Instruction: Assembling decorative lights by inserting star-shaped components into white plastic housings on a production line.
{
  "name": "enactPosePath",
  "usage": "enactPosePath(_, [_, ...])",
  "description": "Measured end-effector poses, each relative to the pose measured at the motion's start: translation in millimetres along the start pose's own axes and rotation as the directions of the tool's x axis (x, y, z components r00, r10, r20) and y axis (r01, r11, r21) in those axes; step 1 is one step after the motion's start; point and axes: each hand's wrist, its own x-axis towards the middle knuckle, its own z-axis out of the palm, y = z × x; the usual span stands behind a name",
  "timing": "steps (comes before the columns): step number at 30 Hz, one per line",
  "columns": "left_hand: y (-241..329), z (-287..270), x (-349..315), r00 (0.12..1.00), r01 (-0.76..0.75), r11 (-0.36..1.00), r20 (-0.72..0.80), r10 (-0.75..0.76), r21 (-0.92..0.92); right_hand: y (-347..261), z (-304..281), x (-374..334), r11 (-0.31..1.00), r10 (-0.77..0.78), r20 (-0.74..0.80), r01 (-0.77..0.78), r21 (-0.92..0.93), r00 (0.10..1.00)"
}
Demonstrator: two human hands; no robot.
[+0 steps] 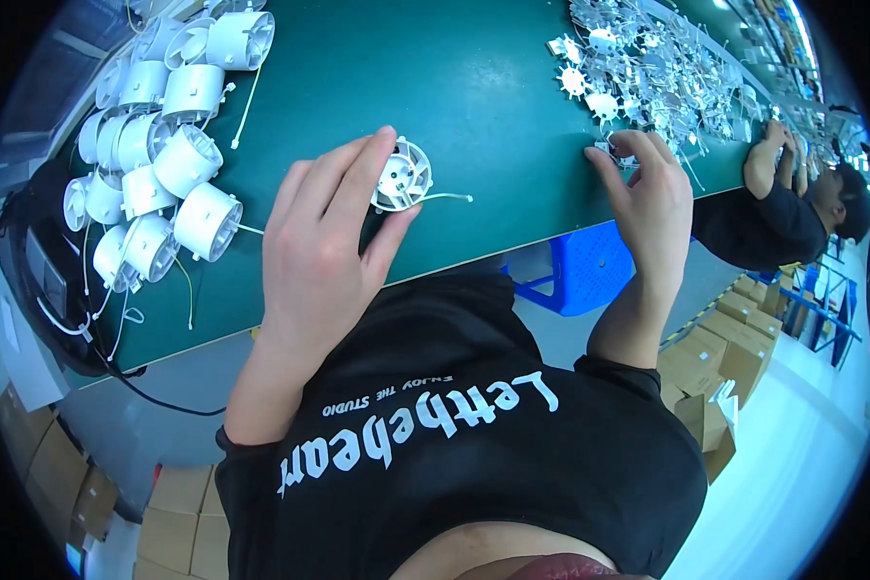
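Note:
My left hand (324, 227) grips a round white plastic housing (405, 175) between thumb and fingers, above the green tabletop. The housing's open end faces up, showing ribs and a round centre, and a short white cable with a small plug sticks out to its right. To the right, my right hand (651, 184) is at the near edge of a heap of small white star-shaped parts (648, 72) with wires. Its thumb and forefinger close on a small white part (605, 147), mostly hidden by the fingers.
Several white cylindrical housings (191, 92) with trailing cables are stacked at the left of the green table (406, 68). A blue stool (590, 271) stands under the table edge. Cardboard boxes (710, 358) lie on the floor. Another person (778, 222) works farther right. A black bag (53, 261) is at the left edge.

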Motion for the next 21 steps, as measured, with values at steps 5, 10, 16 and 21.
enactPosePath(5, [3.3, 6.4, 0.0, 0.999, 0.019, 1.0, -0.047, -0.019, 0.003, 1.9, 4.3, 6.3, 0.997, 0.04, 0.028, -0.042, 0.07, 0.999])
enactPosePath(10, [6.0, 6.5, -1.3, 0.998, 0.031, 0.999, -0.054, -0.029, 0.038, 1.5, 14.2, 21.6, 0.997, 0.033, 0.012, -0.033, 0.064, 0.999])
enactPosePath(16, [5.8, 7.9, -1.5, 0.997, 0.019, 0.999, -0.075, -0.016, 0.041, 8.9, 18.3, 29.2, 0.996, 0.085, 0.022, -0.085, -0.002, 0.996])
enactPosePath(21, [4.6, 9.7, -2.4, 0.996, 0.034, 0.998, -0.081, -0.03, 0.046, 6.7, 9.4, 40.4, 0.966, 0.224, 0.026, -0.226, 0.125, 0.974])
